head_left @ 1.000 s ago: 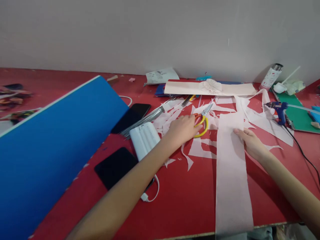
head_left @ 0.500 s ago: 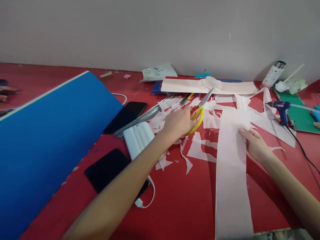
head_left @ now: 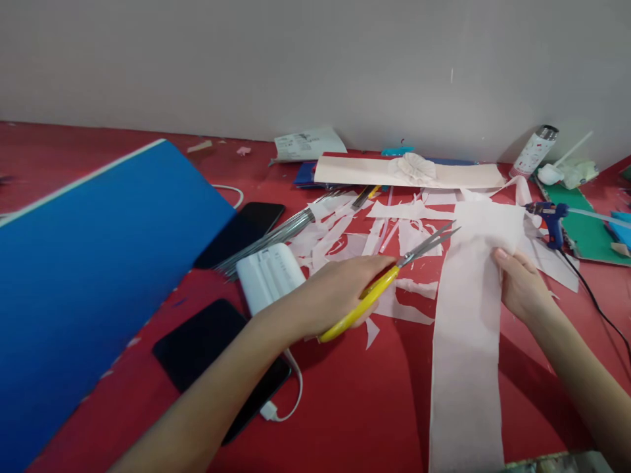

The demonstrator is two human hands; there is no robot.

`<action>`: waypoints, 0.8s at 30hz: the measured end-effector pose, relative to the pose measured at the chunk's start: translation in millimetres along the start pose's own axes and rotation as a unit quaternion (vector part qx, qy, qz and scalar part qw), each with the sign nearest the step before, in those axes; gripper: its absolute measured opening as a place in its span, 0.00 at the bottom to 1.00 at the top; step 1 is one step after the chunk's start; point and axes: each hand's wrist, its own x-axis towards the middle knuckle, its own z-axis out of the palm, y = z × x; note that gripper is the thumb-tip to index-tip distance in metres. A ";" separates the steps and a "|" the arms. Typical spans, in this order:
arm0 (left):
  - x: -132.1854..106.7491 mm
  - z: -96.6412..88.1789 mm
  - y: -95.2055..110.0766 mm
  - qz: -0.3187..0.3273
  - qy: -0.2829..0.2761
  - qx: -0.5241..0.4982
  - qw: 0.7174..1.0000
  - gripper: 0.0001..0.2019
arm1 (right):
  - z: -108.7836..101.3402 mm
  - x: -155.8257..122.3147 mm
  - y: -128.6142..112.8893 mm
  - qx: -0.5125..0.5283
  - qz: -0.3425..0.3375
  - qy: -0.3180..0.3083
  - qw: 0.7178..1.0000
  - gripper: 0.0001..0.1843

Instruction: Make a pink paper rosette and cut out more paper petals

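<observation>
My left hand [head_left: 335, 292] grips yellow-handled scissors [head_left: 389, 279], blades slightly parted and pointing right toward a long pale pink paper strip [head_left: 466, 341]. That strip runs from the table's front edge up to the middle. My right hand [head_left: 522, 286] pinches the strip's right edge near its upper end, fingers closed on the paper. Pink offcuts [head_left: 345, 233] lie scattered behind the scissors on the red table [head_left: 365, 401].
A blue sheet [head_left: 83, 276] fills the left. Two black phones [head_left: 211, 345] [head_left: 241, 230], a white power bank [head_left: 269, 276] with cable and metal wires [head_left: 271, 236] sit beside it. A folded pink strip with a paper flower [head_left: 414, 167], a blue glue gun [head_left: 552, 217], a bottle [head_left: 535, 151] and a green board [head_left: 586, 226] stand at the back right.
My left hand picked the scissors off the table and swung them down and right toward the strip. My right hand slid up the strip's edge and gripped it.
</observation>
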 end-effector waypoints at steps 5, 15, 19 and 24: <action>1.8 -0.6 8.0 -0.006 -0.068 0.006 0.998 0.26 | -2.0 -2.1 -0.9 -0.027 -0.007 0.000 1.000 0.11; -0.5 0.3 5.5 0.009 -0.077 -0.039 0.996 0.27 | -6.6 -1.2 -1.5 -0.019 -0.018 0.006 1.000 0.11; 3.1 0.4 15.7 0.009 -0.083 -0.029 0.996 0.26 | -5.7 -1.6 -1.1 -0.012 -0.007 0.021 1.000 0.10; 6.9 3.5 18.8 0.019 -0.084 -0.019 0.996 0.24 | -7.8 -0.5 -0.4 -0.001 -0.007 0.020 1.000 0.10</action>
